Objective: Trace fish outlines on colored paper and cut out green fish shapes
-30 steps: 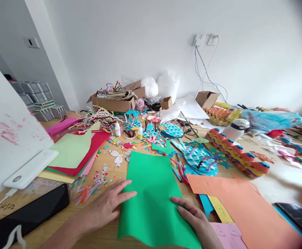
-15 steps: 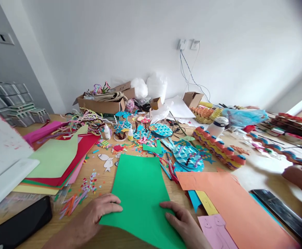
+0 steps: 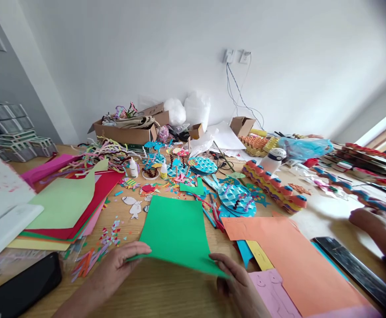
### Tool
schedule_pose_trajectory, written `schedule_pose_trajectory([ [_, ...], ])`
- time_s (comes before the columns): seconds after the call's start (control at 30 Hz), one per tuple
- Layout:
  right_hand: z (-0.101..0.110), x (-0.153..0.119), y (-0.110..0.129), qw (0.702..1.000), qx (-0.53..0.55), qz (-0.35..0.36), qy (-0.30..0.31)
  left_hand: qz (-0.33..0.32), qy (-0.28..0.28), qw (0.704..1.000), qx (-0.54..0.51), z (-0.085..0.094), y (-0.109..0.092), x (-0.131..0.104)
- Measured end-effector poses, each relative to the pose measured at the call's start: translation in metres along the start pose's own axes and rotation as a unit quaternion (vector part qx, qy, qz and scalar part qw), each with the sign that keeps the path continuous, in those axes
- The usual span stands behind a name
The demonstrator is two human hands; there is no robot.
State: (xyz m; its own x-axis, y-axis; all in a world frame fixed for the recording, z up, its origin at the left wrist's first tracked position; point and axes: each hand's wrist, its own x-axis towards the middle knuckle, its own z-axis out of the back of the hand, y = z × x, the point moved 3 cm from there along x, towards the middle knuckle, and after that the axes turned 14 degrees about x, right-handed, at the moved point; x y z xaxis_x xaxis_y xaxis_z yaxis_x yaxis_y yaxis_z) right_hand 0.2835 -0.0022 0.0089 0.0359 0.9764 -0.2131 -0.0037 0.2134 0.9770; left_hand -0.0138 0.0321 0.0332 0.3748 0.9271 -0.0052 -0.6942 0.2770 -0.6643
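A green sheet of paper lies in front of me, its near edge lifted off the wooden table. My left hand pinches its near left corner, thumb under the sheet. At the near right corner my right hand grips the paper between thumb and fingers. Just right of it are an orange sheet with a cut-out edge and a pink sheet with pencil drawings. White fish cut-outs lie beyond the sheet's left side.
Stacked coloured paper and a black phone are at left. Glue bottles, woven blue paper fish and painted egg cartons stand farther back. Another person's hand is at the right edge, near a dark phone.
The near edge of the green sheet has come up and bent, with both my hands now gripping its corners. The view has shifted slightly.
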Motion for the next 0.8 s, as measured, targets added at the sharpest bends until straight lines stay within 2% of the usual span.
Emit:
schedule_pose_trajectory([
  [0.13,-0.011,0.004,0.007,0.998,0.050,0.003,0.038,0.107,-0.037,0.990,-0.086,-0.004,0.008,0.010],
  [0.27,-0.021,0.009,0.019,0.996,0.081,-0.008,0.031,0.124,-0.037,0.973,-0.190,-0.005,0.005,0.019],
  [0.33,-0.020,0.010,0.019,0.995,0.103,-0.008,0.016,0.097,-0.029,0.980,-0.173,-0.002,-0.001,0.019],
  [0.43,-0.012,0.011,0.008,0.985,0.170,-0.018,0.000,-0.003,-0.011,0.992,-0.123,0.004,-0.012,0.013],
  [0.57,-0.003,0.011,-0.010,0.959,0.277,-0.056,0.026,-0.105,0.042,0.992,-0.061,0.004,-0.020,0.002],
  [0.67,0.000,0.008,-0.010,0.954,0.292,-0.057,0.029,-0.151,0.024,0.988,-0.036,0.005,-0.029,-0.002],
  [0.8,0.006,0.007,0.002,0.957,0.288,-0.043,-0.001,-0.196,-0.002,0.981,-0.014,0.014,-0.045,-0.006],
])
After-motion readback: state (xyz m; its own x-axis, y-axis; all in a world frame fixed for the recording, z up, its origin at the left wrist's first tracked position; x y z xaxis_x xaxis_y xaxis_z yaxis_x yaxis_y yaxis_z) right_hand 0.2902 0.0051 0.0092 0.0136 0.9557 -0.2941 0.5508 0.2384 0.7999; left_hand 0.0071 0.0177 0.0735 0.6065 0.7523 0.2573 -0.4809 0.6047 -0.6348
